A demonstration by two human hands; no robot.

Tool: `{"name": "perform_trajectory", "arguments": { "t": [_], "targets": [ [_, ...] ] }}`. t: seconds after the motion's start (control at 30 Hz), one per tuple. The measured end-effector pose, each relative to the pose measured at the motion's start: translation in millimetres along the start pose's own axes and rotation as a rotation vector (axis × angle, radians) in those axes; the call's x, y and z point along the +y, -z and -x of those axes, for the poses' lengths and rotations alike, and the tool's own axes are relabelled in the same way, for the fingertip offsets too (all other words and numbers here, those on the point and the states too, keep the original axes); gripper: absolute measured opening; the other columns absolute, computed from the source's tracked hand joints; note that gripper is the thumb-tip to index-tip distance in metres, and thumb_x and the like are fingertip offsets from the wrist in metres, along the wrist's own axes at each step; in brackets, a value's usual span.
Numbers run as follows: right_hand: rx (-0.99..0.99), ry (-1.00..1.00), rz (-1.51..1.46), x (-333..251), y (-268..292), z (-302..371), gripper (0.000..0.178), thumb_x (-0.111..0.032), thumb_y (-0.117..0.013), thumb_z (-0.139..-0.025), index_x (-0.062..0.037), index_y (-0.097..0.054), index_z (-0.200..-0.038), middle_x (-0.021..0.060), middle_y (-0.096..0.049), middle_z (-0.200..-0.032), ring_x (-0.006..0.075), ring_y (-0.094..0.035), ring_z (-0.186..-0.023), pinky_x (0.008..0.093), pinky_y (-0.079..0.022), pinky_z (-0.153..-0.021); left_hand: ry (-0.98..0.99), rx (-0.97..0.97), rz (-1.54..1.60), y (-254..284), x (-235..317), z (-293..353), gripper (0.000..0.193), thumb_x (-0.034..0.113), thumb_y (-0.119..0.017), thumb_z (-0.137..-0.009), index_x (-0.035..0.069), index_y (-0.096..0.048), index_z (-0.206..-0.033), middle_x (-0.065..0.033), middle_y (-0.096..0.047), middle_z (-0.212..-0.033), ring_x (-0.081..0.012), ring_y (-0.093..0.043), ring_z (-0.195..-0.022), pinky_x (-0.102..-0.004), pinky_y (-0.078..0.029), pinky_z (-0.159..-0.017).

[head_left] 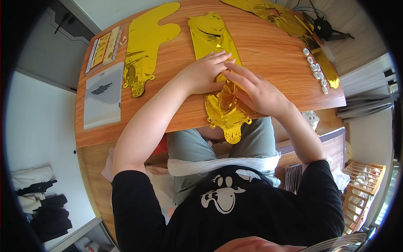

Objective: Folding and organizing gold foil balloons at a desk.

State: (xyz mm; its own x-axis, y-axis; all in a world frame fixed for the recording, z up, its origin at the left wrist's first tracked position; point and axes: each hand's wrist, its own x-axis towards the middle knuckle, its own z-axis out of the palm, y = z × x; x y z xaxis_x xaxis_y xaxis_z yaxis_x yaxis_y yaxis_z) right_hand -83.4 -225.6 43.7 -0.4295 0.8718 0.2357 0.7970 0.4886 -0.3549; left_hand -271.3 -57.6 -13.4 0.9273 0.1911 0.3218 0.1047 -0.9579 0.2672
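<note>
A flat gold foil balloon (224, 40) lies on the wooden table in front of me, its crinkled tail end (228, 122) hanging over the near edge. My left hand (208, 72) rests flat across its middle, fingers stretched toward the right. Just beside it, my right hand (258, 90) reaches over the balloon's right edge, fingers extended and apart, the tips close to the left fingertips. The foil under both palms is hidden. To the left lies another flat gold foil balloon (149, 38) with a rounded, branching outline.
More gold foil (273, 17) stretches along the far right side. Several small white rolled pieces (315, 69) form a line at the right. On the left are a clear plastic sleeve (103, 98) and a flat package (105, 48). A black object with cables (322, 28) sits at the back right.
</note>
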Motion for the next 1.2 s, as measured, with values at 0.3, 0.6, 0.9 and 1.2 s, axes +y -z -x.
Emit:
{"name": "perform_trajectory", "arguments": {
  "t": [0.3, 0.6, 0.9, 1.2],
  "targets": [
    [0.275, -0.288, -0.513, 13, -7, 8, 0.034, 0.007, -0.059, -0.097, -0.0009, -0.052, -0.129, 0.0139, -0.057, -0.137, 0.0253, -0.063, -0.125, 0.0343, -0.054, -0.1, 0.066, 0.043, 0.022, 3, 11, 0, 0.055, 0.032, -0.06, -0.1, 0.003, -0.052, -0.147, -0.0184, -0.049, -0.155, -0.0361, -0.042, -0.147, -0.0454, -0.032, -0.124],
    [0.12, -0.007, -0.287, 4, -9, -1, 0.029, 0.0, -0.071, -0.09, -0.001, -0.065, -0.118, 0.0162, -0.058, -0.131, 0.0343, -0.062, -0.12, 0.039, -0.053, -0.098, 0.061, 0.032, 0.008, 0, 9, -2, 0.05, 0.02, -0.057, -0.101, 0.002, -0.051, -0.147, -0.0174, -0.05, -0.155, -0.0335, -0.042, -0.147, -0.0444, -0.032, -0.125],
    [0.177, -0.012, -0.18, 1, -8, 7, 0.064, -0.002, -0.078, -0.083, -0.0067, -0.05, -0.141, 0.0204, -0.054, -0.137, 0.0385, -0.062, -0.117, 0.0381, -0.055, -0.094, 0.048, 0.051, 0.024, 0, 8, -3, 0.046, 0.017, -0.051, -0.104, 0.002, -0.051, -0.147, -0.018, -0.05, -0.154, -0.0338, -0.044, -0.146, -0.0454, -0.033, -0.124],
    [-0.075, 0.037, -0.006, 7, -4, 5, 0.025, -0.014, -0.067, -0.094, -0.0076, -0.069, -0.118, 0.0117, -0.064, -0.135, 0.0329, -0.058, -0.126, 0.0486, -0.037, -0.113, 0.028, 0.108, 0.056, -3, 6, -2, 0.044, 0.021, -0.05, -0.106, 0.002, -0.052, -0.146, -0.0192, -0.055, -0.15, -0.0361, -0.049, -0.142, -0.0473, -0.036, -0.122]
  ]
}}
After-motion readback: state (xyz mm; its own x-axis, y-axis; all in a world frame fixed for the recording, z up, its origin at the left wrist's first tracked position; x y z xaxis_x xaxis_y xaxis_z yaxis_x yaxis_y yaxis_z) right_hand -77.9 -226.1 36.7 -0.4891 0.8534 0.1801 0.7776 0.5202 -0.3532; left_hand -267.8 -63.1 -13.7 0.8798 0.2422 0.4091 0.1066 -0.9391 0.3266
